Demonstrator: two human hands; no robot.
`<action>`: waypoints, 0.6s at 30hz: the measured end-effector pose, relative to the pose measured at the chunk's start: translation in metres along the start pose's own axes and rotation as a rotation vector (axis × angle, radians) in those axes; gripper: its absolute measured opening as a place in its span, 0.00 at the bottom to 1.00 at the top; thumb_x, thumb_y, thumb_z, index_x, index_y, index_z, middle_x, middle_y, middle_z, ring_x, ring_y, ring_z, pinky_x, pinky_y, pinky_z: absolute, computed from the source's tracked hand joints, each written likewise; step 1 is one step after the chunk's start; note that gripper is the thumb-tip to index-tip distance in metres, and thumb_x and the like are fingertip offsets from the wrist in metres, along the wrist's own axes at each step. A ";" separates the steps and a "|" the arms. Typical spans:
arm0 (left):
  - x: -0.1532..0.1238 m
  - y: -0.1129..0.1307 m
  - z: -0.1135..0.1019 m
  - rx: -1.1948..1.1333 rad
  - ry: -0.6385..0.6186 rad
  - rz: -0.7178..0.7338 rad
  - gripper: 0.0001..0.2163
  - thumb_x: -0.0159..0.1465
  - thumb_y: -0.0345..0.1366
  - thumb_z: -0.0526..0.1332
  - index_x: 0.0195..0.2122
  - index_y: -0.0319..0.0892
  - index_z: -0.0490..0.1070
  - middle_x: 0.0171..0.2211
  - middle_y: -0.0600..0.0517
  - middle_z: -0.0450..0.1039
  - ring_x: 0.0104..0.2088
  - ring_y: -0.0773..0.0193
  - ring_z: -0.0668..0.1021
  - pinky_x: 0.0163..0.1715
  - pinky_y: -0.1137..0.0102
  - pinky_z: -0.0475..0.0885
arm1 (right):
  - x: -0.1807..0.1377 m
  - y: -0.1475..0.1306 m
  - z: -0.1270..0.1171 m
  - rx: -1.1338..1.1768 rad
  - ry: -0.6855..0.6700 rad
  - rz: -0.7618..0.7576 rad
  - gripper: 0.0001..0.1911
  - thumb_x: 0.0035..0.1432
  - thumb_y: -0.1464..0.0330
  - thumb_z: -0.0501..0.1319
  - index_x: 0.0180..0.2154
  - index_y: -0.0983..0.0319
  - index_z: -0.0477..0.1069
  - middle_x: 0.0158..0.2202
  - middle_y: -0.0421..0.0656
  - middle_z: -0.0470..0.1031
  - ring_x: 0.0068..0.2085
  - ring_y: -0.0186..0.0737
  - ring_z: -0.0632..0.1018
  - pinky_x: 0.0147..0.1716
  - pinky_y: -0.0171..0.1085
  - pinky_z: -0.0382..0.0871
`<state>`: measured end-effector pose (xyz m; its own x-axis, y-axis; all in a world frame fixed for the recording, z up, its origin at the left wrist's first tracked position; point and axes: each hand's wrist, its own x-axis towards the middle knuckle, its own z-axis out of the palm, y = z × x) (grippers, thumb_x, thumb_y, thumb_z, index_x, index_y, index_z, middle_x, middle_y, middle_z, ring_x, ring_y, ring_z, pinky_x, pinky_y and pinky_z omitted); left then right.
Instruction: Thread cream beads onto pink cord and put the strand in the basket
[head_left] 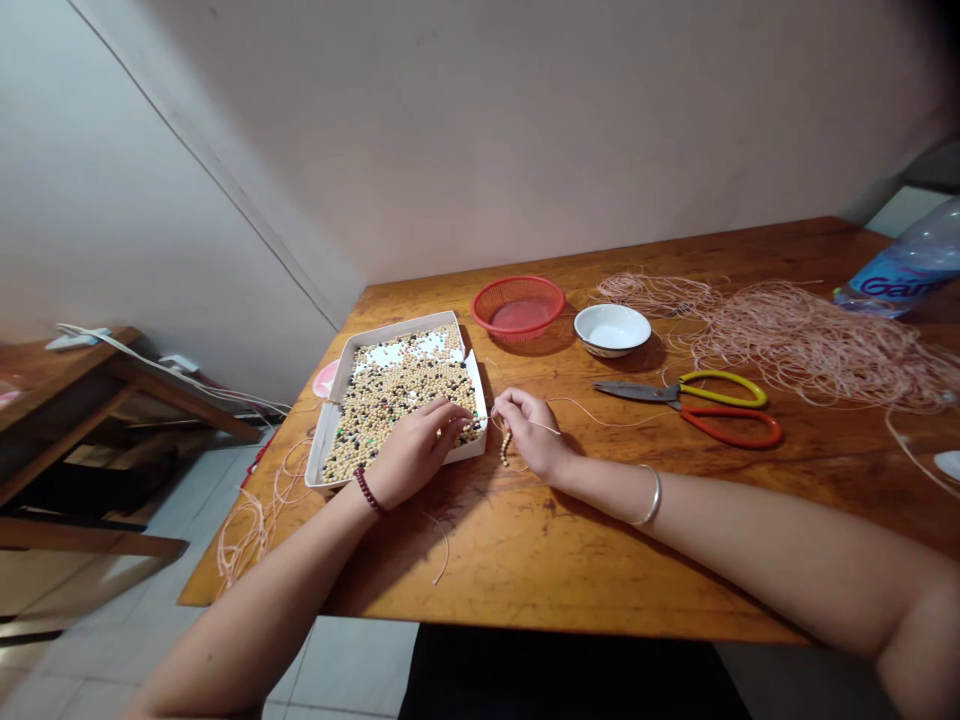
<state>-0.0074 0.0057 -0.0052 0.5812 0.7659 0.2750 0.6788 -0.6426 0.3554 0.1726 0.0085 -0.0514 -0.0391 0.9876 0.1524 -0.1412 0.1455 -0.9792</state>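
1 tray (330, 415), 1 basket (517, 312), 1 bowl (611, 328), 1 scissors (675, 395)

The left forearm (285, 590) enters from the lower left, and the right forearm (750, 540) from the lower right. Both converge toward the centre. The left hand (416, 450) is palm down, with its fingers (450, 418) curled and the tips drawn together. The right hand (529, 432) is just beside it, thumb and forefinger closed in a pinch and the remaining fingers folded. The fingertips of the two hands nearly meet.
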 end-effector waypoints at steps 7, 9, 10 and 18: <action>-0.001 0.000 0.000 0.032 0.032 -0.001 0.08 0.69 0.33 0.51 0.42 0.41 0.70 0.37 0.49 0.71 0.35 0.66 0.74 0.35 0.70 0.69 | 0.001 0.003 -0.001 -0.010 0.025 0.006 0.12 0.56 0.62 0.55 0.24 0.61 0.63 0.20 0.35 0.59 0.24 0.32 0.61 0.24 0.33 0.54; -0.001 0.001 0.000 0.019 0.054 0.019 0.08 0.69 0.32 0.51 0.42 0.41 0.69 0.37 0.49 0.71 0.35 0.66 0.74 0.35 0.71 0.69 | 0.002 0.003 -0.001 -0.027 0.029 0.004 0.12 0.56 0.62 0.54 0.24 0.61 0.63 0.20 0.35 0.59 0.24 0.32 0.61 0.24 0.33 0.54; -0.001 0.001 -0.001 0.010 0.059 0.030 0.08 0.69 0.32 0.51 0.42 0.41 0.69 0.37 0.49 0.71 0.35 0.66 0.74 0.35 0.71 0.69 | 0.002 0.004 -0.001 -0.036 0.028 0.004 0.12 0.56 0.62 0.54 0.24 0.61 0.63 0.20 0.35 0.59 0.24 0.32 0.61 0.24 0.33 0.54; -0.001 0.002 0.000 -0.001 0.046 0.058 0.08 0.68 0.32 0.51 0.42 0.42 0.70 0.37 0.49 0.72 0.37 0.65 0.74 0.36 0.70 0.69 | 0.001 0.007 -0.001 -0.081 -0.014 0.006 0.11 0.56 0.63 0.54 0.25 0.61 0.65 0.21 0.35 0.60 0.24 0.32 0.62 0.25 0.33 0.55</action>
<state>-0.0066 0.0035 -0.0045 0.5980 0.7278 0.3358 0.6443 -0.6857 0.3387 0.1730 0.0109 -0.0578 -0.0534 0.9876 0.1475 -0.0608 0.1442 -0.9877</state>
